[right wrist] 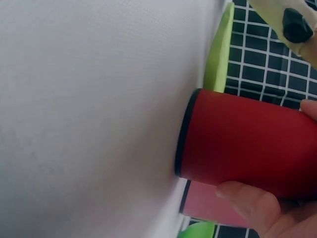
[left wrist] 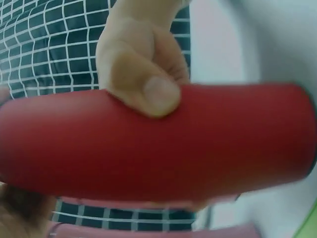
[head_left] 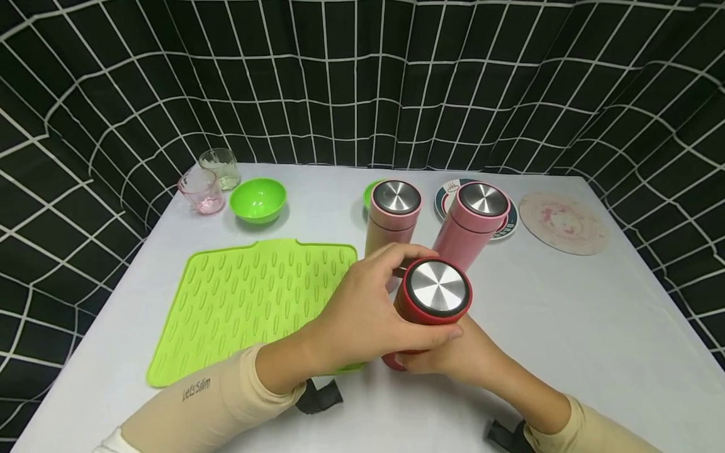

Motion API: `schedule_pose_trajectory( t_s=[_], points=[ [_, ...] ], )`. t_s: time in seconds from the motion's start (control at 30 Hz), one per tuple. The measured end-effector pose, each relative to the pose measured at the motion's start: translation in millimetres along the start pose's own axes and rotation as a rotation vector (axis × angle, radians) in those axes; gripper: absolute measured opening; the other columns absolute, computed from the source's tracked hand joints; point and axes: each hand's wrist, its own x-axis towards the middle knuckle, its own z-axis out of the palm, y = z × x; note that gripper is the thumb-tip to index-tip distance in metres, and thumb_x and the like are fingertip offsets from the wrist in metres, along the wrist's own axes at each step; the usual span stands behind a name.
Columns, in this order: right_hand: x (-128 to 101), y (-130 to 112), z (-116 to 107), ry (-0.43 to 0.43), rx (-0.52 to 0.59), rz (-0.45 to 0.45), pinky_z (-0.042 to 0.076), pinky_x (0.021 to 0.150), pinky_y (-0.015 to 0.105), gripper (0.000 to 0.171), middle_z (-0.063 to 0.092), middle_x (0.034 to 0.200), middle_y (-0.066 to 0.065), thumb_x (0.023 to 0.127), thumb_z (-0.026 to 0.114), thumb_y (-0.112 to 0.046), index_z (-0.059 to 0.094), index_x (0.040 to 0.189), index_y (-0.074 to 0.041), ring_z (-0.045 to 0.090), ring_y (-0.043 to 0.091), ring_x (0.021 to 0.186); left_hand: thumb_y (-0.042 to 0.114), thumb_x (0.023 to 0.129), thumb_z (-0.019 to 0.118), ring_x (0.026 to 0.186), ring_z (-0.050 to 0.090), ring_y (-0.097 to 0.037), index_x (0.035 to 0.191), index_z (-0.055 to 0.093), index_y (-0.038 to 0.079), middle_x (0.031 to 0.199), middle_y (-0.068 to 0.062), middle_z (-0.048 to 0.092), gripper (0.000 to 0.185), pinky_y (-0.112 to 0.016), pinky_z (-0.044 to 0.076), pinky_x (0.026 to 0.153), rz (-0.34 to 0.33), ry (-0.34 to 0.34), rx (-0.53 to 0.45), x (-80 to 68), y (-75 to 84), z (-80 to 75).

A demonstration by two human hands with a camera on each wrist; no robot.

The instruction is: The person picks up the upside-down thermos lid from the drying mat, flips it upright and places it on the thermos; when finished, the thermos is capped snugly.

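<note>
Both hands clamped on red flask [head_left: 427, 308] near counter [head_left: 595, 327] front edge: left hand [head_left: 362, 314] wraps body, right hand [head_left: 453, 355] grips lower part. Likely rigid, smooth, slippery; best held mid-body. Behind: two pink flasks [head_left: 470, 223], green mat [head_left: 249, 302].

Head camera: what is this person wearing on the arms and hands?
Both hands are bare. The left arm wears a snug beige sleeve down to the wrist, with small dark lettering printed on the forearm. The right arm has a matching beige sleeve. A black strap sits at the left wrist and another black strap at the right wrist.
</note>
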Motion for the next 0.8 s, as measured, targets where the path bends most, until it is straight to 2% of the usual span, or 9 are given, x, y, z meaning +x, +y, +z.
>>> schedule_pose_trajectory(
  t_s=[0.07,0.2,0.37,0.43,0.5,0.6,0.67,0.73,0.8],
  points=[
    [0,0,-1,-0.007,0.005,0.012,0.052,0.073,0.032,0.052,0.065,0.097,-0.006,0.066,0.088,-0.006,0.060,0.106,-0.023,0.061,0.016,0.084,0.020,0.066,0.091,0.100,0.061,-0.006,0.122,0.060,0.015,0.107,0.011,0.066,0.065,-0.028,0.049,0.089,-0.028,-0.023,-0.108,1.7,-2.9,0.4],
    [1,-1,-4,-0.017,-0.007,0.033,0.051,0.080,0.032,0.054,0.065,0.102,-0.007,0.066,0.090,-0.010,0.061,0.110,-0.024,0.062,0.015,0.090,0.010,0.066,0.090,0.105,0.063,-0.012,0.125,0.063,0.012,0.106,0.006,0.069,0.066,-0.033,0.048,0.094,-0.054,-0.124,-0.276,7.1,-12.5,-5.3],
    [3,0,-6,-0.020,-0.033,0.044,0.049,0.086,0.032,0.058,0.064,0.106,-0.009,0.065,0.091,-0.013,0.060,0.113,-0.024,0.061,0.014,0.095,0.005,0.068,0.088,0.109,0.061,-0.016,0.132,0.060,0.012,0.110,0.003,0.068,0.071,-0.034,0.047,0.097,-0.111,-0.275,-0.371,14.3,-20.1,-13.5],
    [3,0,-6,-0.023,-0.026,0.052,0.049,0.086,0.032,0.058,0.064,0.105,-0.009,0.065,0.091,-0.014,0.059,0.112,-0.025,0.061,0.014,0.095,0.006,0.070,0.087,0.110,0.060,-0.015,0.134,0.057,0.011,0.112,0.003,0.067,0.071,-0.034,0.047,0.097,-0.107,-0.290,-0.361,14.6,-19.4,-13.6],
    [3,1,-6,-0.026,-0.001,0.041,0.050,0.083,0.033,0.057,0.064,0.105,-0.007,0.066,0.090,-0.013,0.059,0.112,-0.024,0.061,0.015,0.094,0.011,0.070,0.088,0.109,0.059,-0.013,0.132,0.056,0.012,0.115,0.006,0.064,0.070,-0.032,0.047,0.096,-0.080,-0.231,-0.277,11.4,-15.2,-10.9],
    [5,4,-4,-0.026,0.039,-0.010,0.052,0.077,0.033,0.053,0.065,0.100,-0.005,0.067,0.088,-0.008,0.060,0.109,-0.023,0.062,0.017,0.087,0.023,0.067,0.091,0.103,0.059,-0.010,0.127,0.054,0.016,0.115,0.010,0.060,0.071,-0.029,0.049,0.090,-0.054,-0.062,-0.092,3.0,-4.2,-4.8],
    [5,5,-3,-0.023,0.043,-0.053,0.053,0.072,0.033,0.050,0.065,0.095,-0.005,0.067,0.087,-0.004,0.060,0.106,-0.023,0.062,0.017,0.083,0.030,0.064,0.093,0.099,0.059,-0.008,0.122,0.053,0.019,0.115,0.012,0.057,0.072,-0.028,0.050,0.086,-0.072,0.039,0.004,-2.2,2.6,0.0],
    [5,5,-2,-0.022,0.011,-0.066,0.053,0.070,0.032,0.046,0.065,0.091,-0.006,0.068,0.086,-0.004,0.061,0.101,-0.024,0.062,0.016,0.079,0.033,0.063,0.093,0.097,0.059,-0.007,0.121,0.054,0.020,0.112,0.013,0.058,0.071,-0.028,0.051,0.083,-0.078,0.086,0.032,-5.0,5.7,3.9],
    [3,5,-2,-0.016,-0.025,-0.047,0.053,0.070,0.031,0.045,0.065,0.090,-0.008,0.068,0.087,-0.007,0.061,0.100,-0.024,0.062,0.014,0.079,0.031,0.064,0.093,0.097,0.060,-0.006,0.121,0.057,0.019,0.111,0.013,0.060,0.069,-0.028,0.051,0.083,-0.053,0.089,0.027,-5.0,5.2,5.9]
  ],
)
